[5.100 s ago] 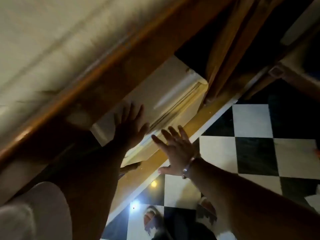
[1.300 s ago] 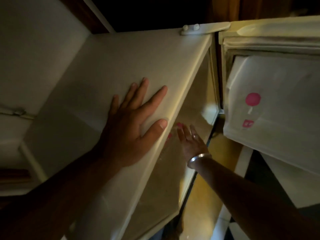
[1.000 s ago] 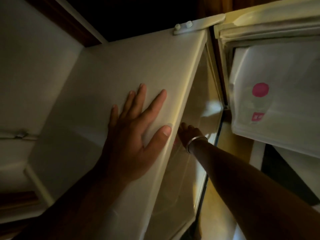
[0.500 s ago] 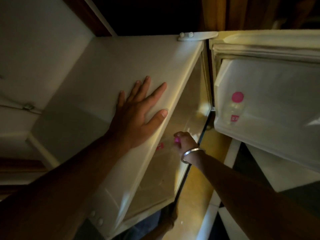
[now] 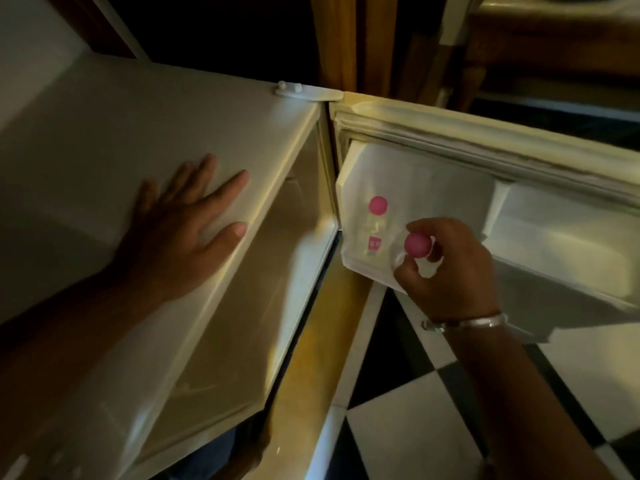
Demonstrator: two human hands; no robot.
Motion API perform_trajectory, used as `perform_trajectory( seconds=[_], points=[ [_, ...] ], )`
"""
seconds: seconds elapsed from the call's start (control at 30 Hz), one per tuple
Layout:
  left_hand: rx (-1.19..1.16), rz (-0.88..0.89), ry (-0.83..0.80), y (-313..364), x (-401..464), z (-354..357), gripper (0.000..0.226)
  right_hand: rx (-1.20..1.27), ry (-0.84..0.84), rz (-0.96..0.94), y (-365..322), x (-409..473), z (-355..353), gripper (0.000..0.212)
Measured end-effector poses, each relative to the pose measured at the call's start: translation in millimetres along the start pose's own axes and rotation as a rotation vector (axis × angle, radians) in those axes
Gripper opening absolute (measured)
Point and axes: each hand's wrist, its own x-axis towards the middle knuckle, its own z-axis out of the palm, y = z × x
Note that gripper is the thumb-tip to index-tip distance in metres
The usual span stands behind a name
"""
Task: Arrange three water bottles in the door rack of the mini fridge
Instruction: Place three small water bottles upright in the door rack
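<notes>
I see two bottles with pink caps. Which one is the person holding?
The right hand grips the nearer bottle just below its cap. The other bottle already stands untouched in the door rack, closer to the hinge.

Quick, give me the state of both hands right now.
Left hand: open, flat on the fridge top, holding nothing.
Right hand: closed on a pink-capped bottle at the door rack.

My one head camera is looking steeply down, close over the mini fridge (image 5: 156, 140), door (image 5: 519, 202) lying at two o'clock.
</notes>
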Motion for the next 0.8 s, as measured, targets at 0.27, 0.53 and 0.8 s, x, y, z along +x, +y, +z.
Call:
perform_trajectory(
  seconds=[0.27,0.53,0.8],
  points=[
    [-0.050,0.005,0.031,-3,0,4,0.071,0.012,0.077,0.031,52,-3,59,0.038],
    [-0.070,0.015,0.039,-11,2,8,0.067,0.159,0.173,0.259,110,-17,96,0.053],
    [-0.065,0.010,0.035,-11,2,9,0.067,0.186,0.005,0.499,129,-17,120,0.073]
  ],
)
